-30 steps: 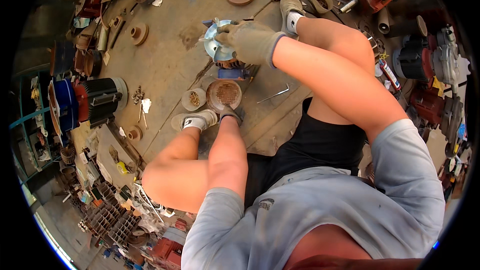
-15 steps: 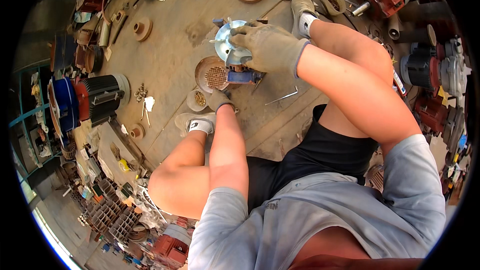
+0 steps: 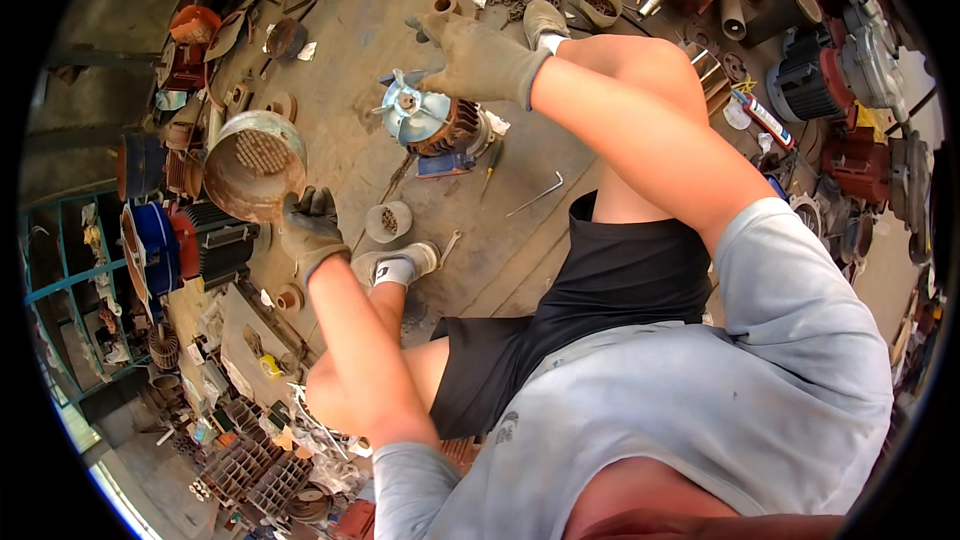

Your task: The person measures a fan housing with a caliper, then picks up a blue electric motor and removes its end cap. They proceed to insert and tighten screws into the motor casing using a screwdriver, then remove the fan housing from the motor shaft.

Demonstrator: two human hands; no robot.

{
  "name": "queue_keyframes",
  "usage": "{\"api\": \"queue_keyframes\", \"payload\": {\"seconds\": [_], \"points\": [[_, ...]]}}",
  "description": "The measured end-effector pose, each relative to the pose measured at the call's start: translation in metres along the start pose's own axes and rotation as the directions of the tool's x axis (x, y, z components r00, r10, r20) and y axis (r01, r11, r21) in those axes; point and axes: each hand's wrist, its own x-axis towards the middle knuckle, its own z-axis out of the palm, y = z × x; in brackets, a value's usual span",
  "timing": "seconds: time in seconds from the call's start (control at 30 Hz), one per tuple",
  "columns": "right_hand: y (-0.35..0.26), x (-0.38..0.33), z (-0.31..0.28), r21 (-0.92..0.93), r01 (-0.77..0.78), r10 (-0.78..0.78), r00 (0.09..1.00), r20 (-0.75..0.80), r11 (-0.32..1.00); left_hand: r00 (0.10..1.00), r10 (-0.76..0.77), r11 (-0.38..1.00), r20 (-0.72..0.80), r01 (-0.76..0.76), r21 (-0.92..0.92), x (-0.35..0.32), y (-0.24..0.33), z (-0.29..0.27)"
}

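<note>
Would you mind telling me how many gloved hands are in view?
2. The left hand grips the rim of the rusty perforated fan cover at the left; the right hand rests on the small motor with the pale blue fan, upper centre.

The left hand (image 3: 308, 230) grips the fan cover (image 3: 253, 164) at the left; the motor (image 3: 432, 123) lies on the floor to the right of it, under the right hand (image 3: 478, 58); a small cup (image 3: 388, 222) stands between them, nearer the person; a bent hex key (image 3: 535, 196) lies right of the motor.
</note>
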Motion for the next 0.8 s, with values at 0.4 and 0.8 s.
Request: {"api": "queue_keyframes", "payload": {"seconds": [0.4,0.8], "points": [[-0.032,-0.020,-0.003,0.778,0.041,-0.182,0.979,0.095,0.627,0.542,-0.712,0.693,0.446,0.439,0.573,-0.171,0.027,0.030],[-0.048,-0.019,0.002,0.685,-0.530,0.355,0.847,0.396,0.500,0.884,-0.240,0.947,0.401,0.121,0.299,-0.139,-0.010,0.082]]}}
